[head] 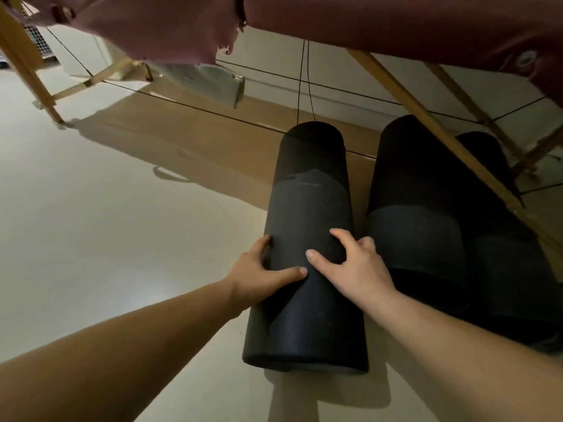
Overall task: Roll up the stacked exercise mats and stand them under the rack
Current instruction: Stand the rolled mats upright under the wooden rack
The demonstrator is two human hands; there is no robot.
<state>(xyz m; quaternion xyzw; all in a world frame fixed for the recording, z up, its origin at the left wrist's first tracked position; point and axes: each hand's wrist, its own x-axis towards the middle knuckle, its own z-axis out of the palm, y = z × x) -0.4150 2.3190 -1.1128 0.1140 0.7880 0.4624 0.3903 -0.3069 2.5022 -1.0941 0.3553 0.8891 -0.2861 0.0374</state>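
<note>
Both hands are clamped on the same rolled mat [307, 208]. The left hand [268, 269] wraps its left flank with the thumb laid across the front. The right hand [350, 263] curls over its right flank, fingers pushed into the seam where it touches the second roll [417, 233]. The mat is black and tightly wound, its near end on the pale floor [91, 208] and its far end reaching beneath the rack [396, 22], whose maroon padded top fills the upper edge of the view. In this wide-angle view I cannot tell whether it is fully upright or leaning. The rolling looks finished for this one, so the step in hand seems to be the placing. The next move likely calls for a firm two-handed hold so the wrap does not spring loose while it is seated snug beside its neighbours. To the right, the second roll and a third roll [487, 159] already sit under the rack, side by side. A slanted wooden leg [432, 126] crosses in front of those two. Thin black cords [213, 112] run just behind the held mat's far end, which could snag it. A pinkish cloth [152, 28] hangs at far left.
</note>
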